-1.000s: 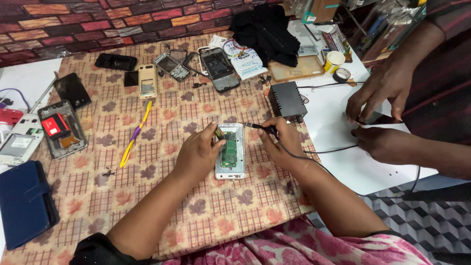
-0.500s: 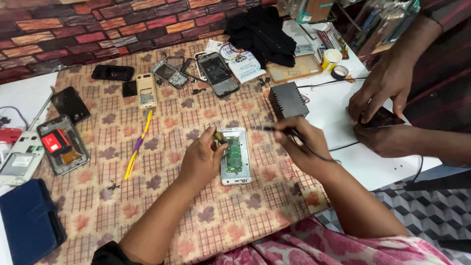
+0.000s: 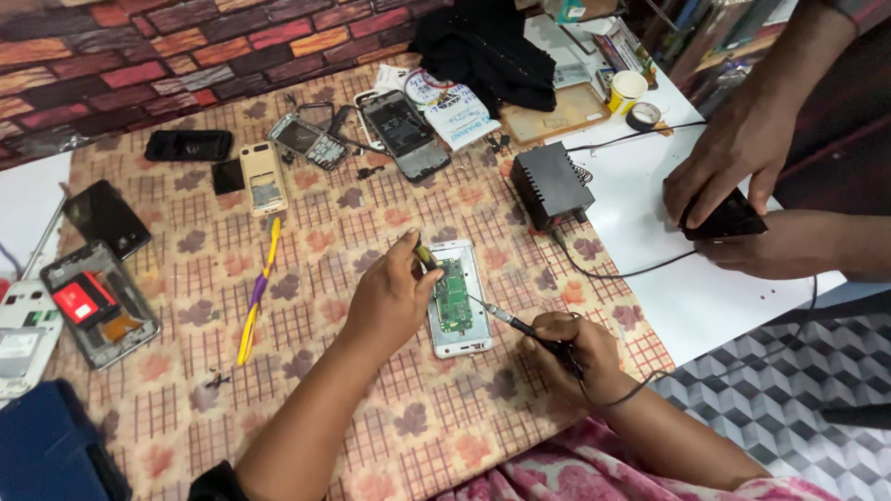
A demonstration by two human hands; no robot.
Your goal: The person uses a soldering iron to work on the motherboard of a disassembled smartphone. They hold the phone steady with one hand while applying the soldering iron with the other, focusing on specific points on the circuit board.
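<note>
The left hand [image 3: 388, 301] pinches tweezers [image 3: 425, 255] over the opened phone [image 3: 458, 297]; right hand [image 3: 568, 353] fingers clamp a soldering iron [image 3: 515, 325], tip just beyond them.

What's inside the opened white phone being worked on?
Inside the white phone sits a green circuit board. The left hand covers its left edge; anything beneath the board is hidden.

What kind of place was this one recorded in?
Most likely a phone repair bench: the right hand holds a soldering iron over an opened phone, a black soldering station sits nearby, and dismantled phones lie around.
</note>
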